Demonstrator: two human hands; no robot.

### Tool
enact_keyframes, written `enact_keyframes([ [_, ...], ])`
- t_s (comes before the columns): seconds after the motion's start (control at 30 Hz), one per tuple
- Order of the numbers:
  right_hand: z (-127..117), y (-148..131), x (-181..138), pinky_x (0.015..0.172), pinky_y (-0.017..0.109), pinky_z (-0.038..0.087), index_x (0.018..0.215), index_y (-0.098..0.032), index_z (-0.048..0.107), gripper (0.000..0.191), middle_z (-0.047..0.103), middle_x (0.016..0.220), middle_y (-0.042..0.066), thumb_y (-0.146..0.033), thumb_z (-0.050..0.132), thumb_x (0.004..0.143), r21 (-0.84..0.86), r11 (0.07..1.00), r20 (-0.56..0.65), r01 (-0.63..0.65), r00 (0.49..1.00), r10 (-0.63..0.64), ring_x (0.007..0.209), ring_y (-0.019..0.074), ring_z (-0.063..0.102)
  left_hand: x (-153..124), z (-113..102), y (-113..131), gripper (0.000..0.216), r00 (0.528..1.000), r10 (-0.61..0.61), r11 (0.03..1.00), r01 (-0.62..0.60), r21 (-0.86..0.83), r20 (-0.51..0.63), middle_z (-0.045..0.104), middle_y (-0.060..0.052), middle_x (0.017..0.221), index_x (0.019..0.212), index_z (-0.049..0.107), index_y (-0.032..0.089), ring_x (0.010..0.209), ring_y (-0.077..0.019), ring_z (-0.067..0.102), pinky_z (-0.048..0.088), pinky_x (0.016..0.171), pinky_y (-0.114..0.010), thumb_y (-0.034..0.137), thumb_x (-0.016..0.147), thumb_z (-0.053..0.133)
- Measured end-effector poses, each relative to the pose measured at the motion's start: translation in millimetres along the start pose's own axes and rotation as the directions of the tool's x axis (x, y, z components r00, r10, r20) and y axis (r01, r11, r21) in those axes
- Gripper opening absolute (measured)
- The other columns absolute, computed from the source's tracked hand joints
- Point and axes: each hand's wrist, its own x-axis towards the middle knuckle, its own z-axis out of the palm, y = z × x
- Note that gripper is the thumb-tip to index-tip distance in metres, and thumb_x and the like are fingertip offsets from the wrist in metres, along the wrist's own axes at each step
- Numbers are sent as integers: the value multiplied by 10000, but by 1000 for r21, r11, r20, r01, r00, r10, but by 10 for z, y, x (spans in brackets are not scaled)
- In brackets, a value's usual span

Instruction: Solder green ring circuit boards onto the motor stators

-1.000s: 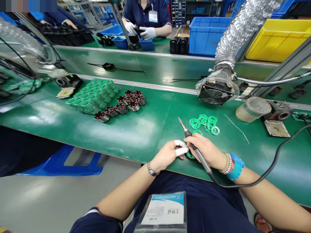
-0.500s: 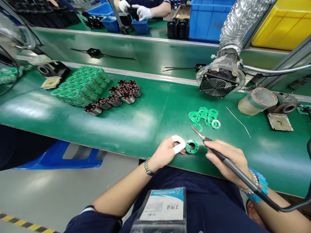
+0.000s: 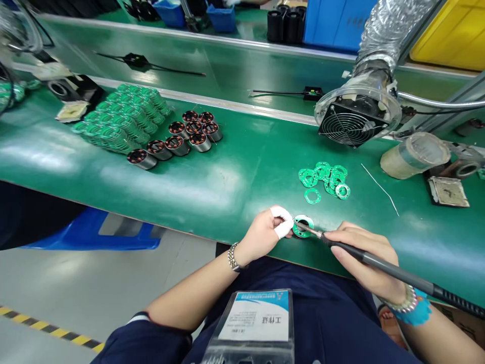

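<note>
Under my left grip (image 3: 265,232) spreads a glossy green desk (image 3: 242,167), with white light gleaming off it; a pale metal strip (image 3: 235,106) crosses farther ahead. Beyond my right grip (image 3: 367,258) hangs a silver ribbed duct (image 3: 394,35), between a blue crate (image 3: 333,23) and a yellow crate (image 3: 450,38). Left of and below my left grip, a blue stool (image 3: 68,230) stands on grey floor (image 3: 94,288) marked with yellow-and-black tape (image 3: 49,328).

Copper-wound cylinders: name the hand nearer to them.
Left. The left hand, at the green ring board, is to the right of the copper-wound cylinders and lower in the view; the right hand, holding the soldering iron, is farther right.
</note>
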Motion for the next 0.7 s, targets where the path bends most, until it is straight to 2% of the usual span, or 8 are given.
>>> enact_keyframes([
  [0.23,-48,-24,3,570,263,489,972,-181,650,232,661,735,41,-81,561,782,1,1000,-25,-1,1000,1,651,143,604,6,-2,-1,72,1000,-8,1000,8,-8,-3,575,21,603,727,527,146,579,-100,585,469,621,-235,177,717,591],
  [0.37,-42,63,10,602,263,503,1058,-194,599,259,637,741,31,-116,550,815,-7,1000,-22,4,1000,-4,656,137,604,7,3,-2,91,1000,-2,1000,2,-16,0,568,23,610,723,519,145,576,-96,580,468,616,-233,191,720,598],
  [0.47,25,182,96,725,288,530,1103,-204,541,268,653,895,61,-148,534,842,-71,997,97,31,995,-25,816,162,633,10,8,1,103,1000,3,1000,-3,-22,-1,571,25,607,728,524,145,572,-95,579,470,615,-231,200,719,611],
  [0.57,110,291,201,878,351,501,1182,-206,464,368,598,1124,96,-175,561,828,-86,993,263,78,963,-53,1044,199,577,-5,-18,-11,121,1000,-4,1000,4,-14,1,589,19,611,747,544,142,581,-100,588,481,631,-237,231,731,625],
  [0.63,155,334,233,876,353,502,1198,-206,447,393,592,1123,92,-179,567,825,-78,993,294,85,954,-58,1031,194,580,-39,-56,-33,151,1000,-22,999,22,-37,-20,624,-3,666,802,567,141,613,-112,607,495,654,-254,280,761,608],
  [0.7,187,347,223,835,333,513,1181,-200,460,371,602,1075,83,-189,569,827,-88,994,269,65,962,-39,969,183,597,-87,-97,-55,188,999,-45,997,43,-60,-25,657,-28,747,863,588,141,671,-128,630,506,693,-275,305,773,603],
])
